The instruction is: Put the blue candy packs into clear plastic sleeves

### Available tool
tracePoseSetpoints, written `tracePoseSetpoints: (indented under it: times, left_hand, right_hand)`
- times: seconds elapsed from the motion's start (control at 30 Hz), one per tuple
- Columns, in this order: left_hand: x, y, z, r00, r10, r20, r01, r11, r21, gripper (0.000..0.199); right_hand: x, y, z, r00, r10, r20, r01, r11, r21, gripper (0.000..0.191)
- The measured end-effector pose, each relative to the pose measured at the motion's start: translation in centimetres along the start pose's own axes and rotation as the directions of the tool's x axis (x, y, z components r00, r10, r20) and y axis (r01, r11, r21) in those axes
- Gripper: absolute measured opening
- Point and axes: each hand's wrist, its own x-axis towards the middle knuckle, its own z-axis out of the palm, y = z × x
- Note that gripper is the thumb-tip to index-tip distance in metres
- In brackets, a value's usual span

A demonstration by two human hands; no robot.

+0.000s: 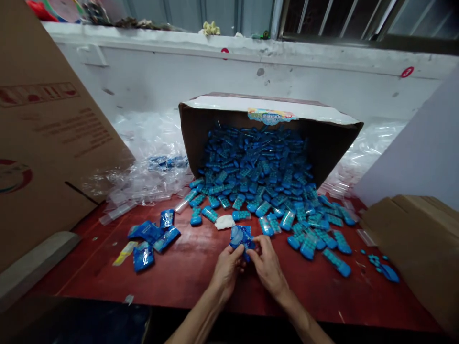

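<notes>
Near the table's front, my left hand (227, 268) and my right hand (267, 262) pinch a small blue printed packet (241, 236) between thumbs and fingers. Its lower end is partly hidden by the fingers. Just beyond it lies a crumpled white wad (224, 221). Several filled blue packets (143, 256) rest in a loose group to the left, beside a yellow-and-clear strip (125, 253). Many small blue-capped clear containers with teal pieces (288, 220) spill from a tipped cardboard box (337, 143) onto the table.
Clear plastic bags (150, 179) are heaped left of the tipped box, with more at its right. A tall carton (53, 138) stands at the left; another cardboard box (412, 248) sits at the right. Loose teal pieces (375, 261) lie near a blue cap. The red table (186, 277) ends at the front.
</notes>
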Motion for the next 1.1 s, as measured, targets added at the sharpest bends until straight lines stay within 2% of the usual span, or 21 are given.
tracePoseSetpoints:
  times: [0.07, 0.17, 0.23, 0.3, 0.43, 0.5, 0.6, 0.67, 0.7, 0.77, 0.83, 0.9, 1.1]
  left_hand:
    - [0.1, -0.1, 0.0, 1.000, 0.002, -0.007, -0.002, 0.999, -0.036, 0.026]
    - [0.4, 0.0, -0.1, 0.995, 0.076, -0.070, -0.073, 0.996, 0.045, 0.024]
    - [0.7, 0.0, -0.1, 0.983, 0.159, -0.095, -0.142, 0.976, 0.164, 0.023]
    - [1.0, 0.0, 0.1, 0.975, 0.206, -0.088, -0.185, 0.962, 0.199, 0.023]
    - [1.0, -0.1, 0.8, 0.984, 0.137, -0.110, -0.135, 0.990, 0.031, 0.024]
    - [0.7, 0.3, 0.8, 0.991, 0.105, -0.081, -0.106, 0.994, -0.008, 0.024]
    - [0.2, 1.4, 0.2, 0.994, 0.008, 0.109, -0.009, 1.000, 0.007, 0.025]
    - [-0.1, 2.0, -0.2, 0.983, -0.055, 0.174, 0.048, 0.998, 0.043, 0.022]
    - [-0.2, 2.3, -0.4, 0.984, -0.074, 0.164, 0.066, 0.996, 0.051, 0.021]
    - [-0.3, 2.4, -0.4, 0.990, -0.105, 0.096, 0.102, 0.994, 0.033, 0.019]
    - [-0.4, 2.2, -0.4, 0.988, -0.152, 0.037, 0.153, 0.988, -0.018, 0.022]
    - [-0.5, 1.9, -0.3, 0.983, -0.183, 0.017, 0.184, 0.981, -0.068, 0.023]
    - [-0.8, 1.4, -1.1, 0.977, -0.211, -0.022, 0.206, 0.970, -0.128, 0.021]
  right_hand:
    - [0.5, 0.3, 0.3, 0.983, 0.168, 0.072, -0.180, 0.956, 0.230, 0.021]
    - [1.3, 0.6, 0.7, 0.950, 0.245, 0.192, -0.299, 0.890, 0.344, 0.022]
    - [1.6, 0.6, 0.7, 0.953, 0.245, 0.180, -0.293, 0.895, 0.335, 0.023]
    - [1.7, 0.6, 0.7, 0.956, 0.235, 0.176, -0.281, 0.904, 0.322, 0.023]
    - [1.9, 0.3, 0.9, 0.969, 0.200, 0.142, -0.233, 0.932, 0.277, 0.026]
    - [1.9, 0.1, 0.7, 0.975, 0.174, 0.138, -0.206, 0.941, 0.270, 0.027]
    - [2.3, -0.2, -0.5, 0.974, 0.084, 0.212, -0.122, 0.978, 0.169, 0.028]
    - [2.9, -0.2, -1.7, 0.957, 0.032, 0.288, -0.062, 0.993, 0.096, 0.029]
    - [3.3, -0.2, -2.3, 0.956, 0.025, 0.291, -0.043, 0.998, 0.055, 0.028]
    - [4.2, 0.2, -3.2, 0.980, 0.062, 0.187, -0.035, 0.989, -0.144, 0.024]
    - [4.9, 0.7, -3.5, 0.995, 0.096, 0.027, -0.075, 0.902, -0.425, 0.018]
    - [5.1, 1.1, -3.2, 0.993, 0.106, -0.054, -0.117, 0.804, -0.583, 0.016]
    - [3.0, 1.2, -1.8, 0.994, 0.111, 0.011, -0.088, 0.837, -0.539, 0.015]
